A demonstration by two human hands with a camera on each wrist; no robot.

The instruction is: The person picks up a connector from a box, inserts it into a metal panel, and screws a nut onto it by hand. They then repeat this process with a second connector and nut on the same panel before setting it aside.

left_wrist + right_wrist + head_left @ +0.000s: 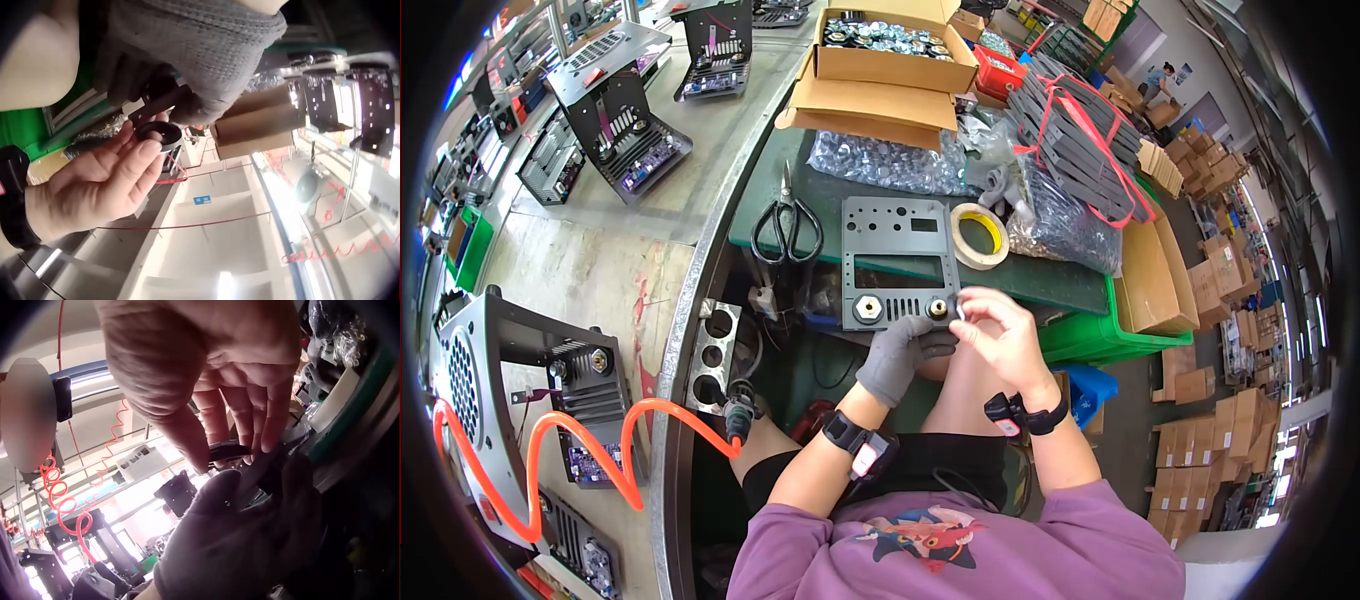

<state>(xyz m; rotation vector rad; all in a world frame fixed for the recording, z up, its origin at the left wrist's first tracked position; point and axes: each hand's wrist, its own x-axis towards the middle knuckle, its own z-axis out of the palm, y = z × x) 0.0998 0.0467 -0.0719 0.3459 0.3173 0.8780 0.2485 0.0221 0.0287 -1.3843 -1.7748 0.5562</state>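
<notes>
A grey metal panel [870, 232] with cut-outs and slots lies across the green tabletop's near edge. My gloved left hand [895, 360] grips its lower edge, fingers curled under and thumb on top. In my bare right hand [1010, 345], thumb and fingers pinch a small round black cap [175, 132] with a pale rim. The right wrist view shows this cap [228, 452] edge-on, close beside the panel. Two fittings sit in the panel's lower corners: a silver hex nut [867, 309] on the left and a dark one with a brass centre [938, 308], nearest my right fingertips.
Black-handled scissors [785, 225] and a tape roll [980, 238] flank the panel. Behind lie a bubble-wrap bag [890, 165] and an open carton [890, 70] of metal parts. An orange coiled hose [635, 420] crosses the left bench, where several dark housings [615, 130] stand.
</notes>
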